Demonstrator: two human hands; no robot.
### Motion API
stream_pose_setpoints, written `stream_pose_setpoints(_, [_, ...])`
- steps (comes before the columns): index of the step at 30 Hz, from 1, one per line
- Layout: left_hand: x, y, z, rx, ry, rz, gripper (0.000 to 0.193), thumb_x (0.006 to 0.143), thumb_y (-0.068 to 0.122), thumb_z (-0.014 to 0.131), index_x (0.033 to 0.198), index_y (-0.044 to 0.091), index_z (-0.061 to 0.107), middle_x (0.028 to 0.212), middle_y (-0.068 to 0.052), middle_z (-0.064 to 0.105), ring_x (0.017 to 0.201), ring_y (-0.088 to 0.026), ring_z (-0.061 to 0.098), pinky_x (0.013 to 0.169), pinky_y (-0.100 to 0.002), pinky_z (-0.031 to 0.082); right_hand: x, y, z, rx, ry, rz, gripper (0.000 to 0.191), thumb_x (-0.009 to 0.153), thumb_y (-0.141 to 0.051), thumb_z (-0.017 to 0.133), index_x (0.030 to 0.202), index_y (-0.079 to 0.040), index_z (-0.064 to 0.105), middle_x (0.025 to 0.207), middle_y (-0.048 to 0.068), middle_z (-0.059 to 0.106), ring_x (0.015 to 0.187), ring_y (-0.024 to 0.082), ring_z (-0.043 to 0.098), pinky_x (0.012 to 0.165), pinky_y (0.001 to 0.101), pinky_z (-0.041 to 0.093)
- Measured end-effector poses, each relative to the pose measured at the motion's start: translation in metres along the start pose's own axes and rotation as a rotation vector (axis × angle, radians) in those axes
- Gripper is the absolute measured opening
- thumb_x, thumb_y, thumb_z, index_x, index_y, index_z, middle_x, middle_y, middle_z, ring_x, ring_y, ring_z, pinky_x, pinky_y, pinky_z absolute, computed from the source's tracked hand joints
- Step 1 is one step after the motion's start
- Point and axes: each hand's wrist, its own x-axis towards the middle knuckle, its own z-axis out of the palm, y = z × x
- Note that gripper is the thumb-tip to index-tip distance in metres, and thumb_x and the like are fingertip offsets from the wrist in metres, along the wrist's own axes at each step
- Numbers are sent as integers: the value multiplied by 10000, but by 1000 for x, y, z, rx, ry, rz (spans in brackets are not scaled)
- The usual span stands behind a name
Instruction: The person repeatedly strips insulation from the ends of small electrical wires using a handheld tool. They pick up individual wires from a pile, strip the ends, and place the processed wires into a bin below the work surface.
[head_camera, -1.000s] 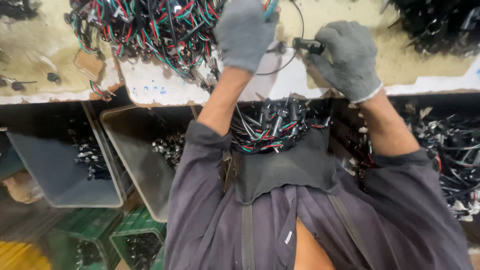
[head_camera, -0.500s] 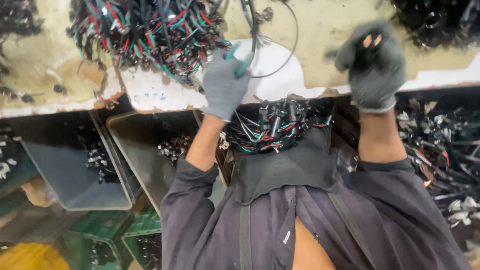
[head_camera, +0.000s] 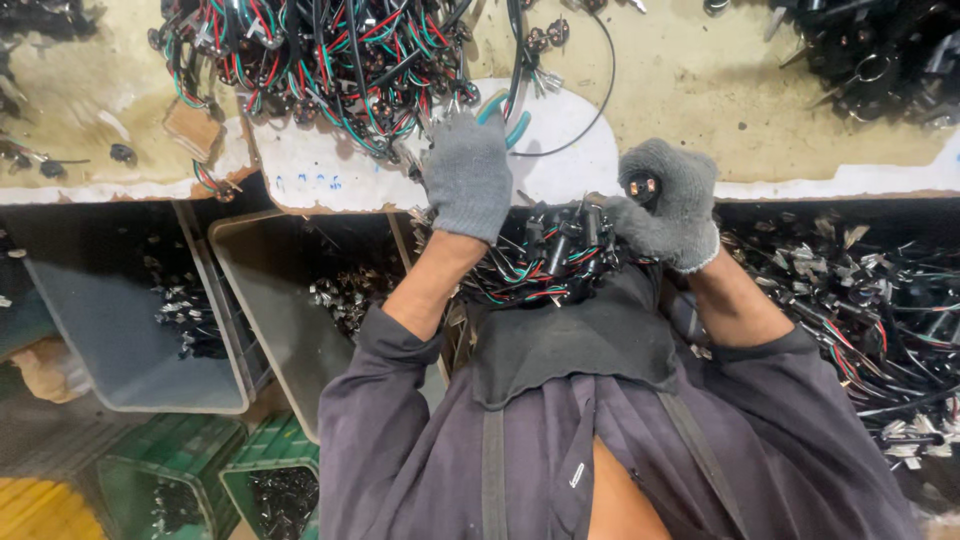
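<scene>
- Left hand (head_camera: 468, 188), grey-gloved, is closed on teal-handled pliers (head_camera: 505, 118) at the tabletop (head_camera: 700, 90) edge.
- Right hand (head_camera: 668, 205) is clenched around a small black connector (head_camera: 641, 187), just right of the pliers.
- Wire bundle (head_camera: 310, 60) is piled above-left of the pliers.
- Grey bins (head_camera: 120, 300) sit lower left.

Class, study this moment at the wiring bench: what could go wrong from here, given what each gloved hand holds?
1. The left hand grips teal-handled pliers right beside the tangled pile of red, green and black wires; the tool may snag them.
2. The right hand pinches a small black round connector over the lap bundle of wires; dropped, it might vanish there.
</scene>
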Motion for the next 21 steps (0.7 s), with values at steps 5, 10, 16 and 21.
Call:
stream_pose_setpoints(5, [-5,12,4,-184,-58,14,232,851,83,650,1059,136,738,900,-138,640,843,-326,667,626,-443,559,1,-4,3,-74,9,10,341,824,-211,885,937,-42,611,781,109,597,676,288,604,657,376,491])
stream_pose_setpoints(10, [-2,16,-5,-287,56,10,258,831,93,655,1068,144,743,893,-130,644,829,-331,664,652,-445,556,5,-7,14,-88,74,24,251,940,-105,842,1035,-71,613,880,96,639,776,280,663,723,389,530])
stream_pose_setpoints(16, [-12,7,-68,-1116,101,-83,344,870,34,750,1204,118,751,1052,-125,789,975,-186,767,994,-366,556,14,-7,5,-65,-23,-140,304,918,-178,860,1035,-89,593,888,111,628,817,333,659,747,428,534])
stream_pose_setpoints(21, [-48,19,-105,-1361,-112,-70,336,879,8,776,1201,104,772,898,-106,756,834,-146,693,1016,-341,562,25,-17,3,-143,-120,-280,353,876,-287,860,1056,-63,655,849,105,657,741,324,646,695,433,498])
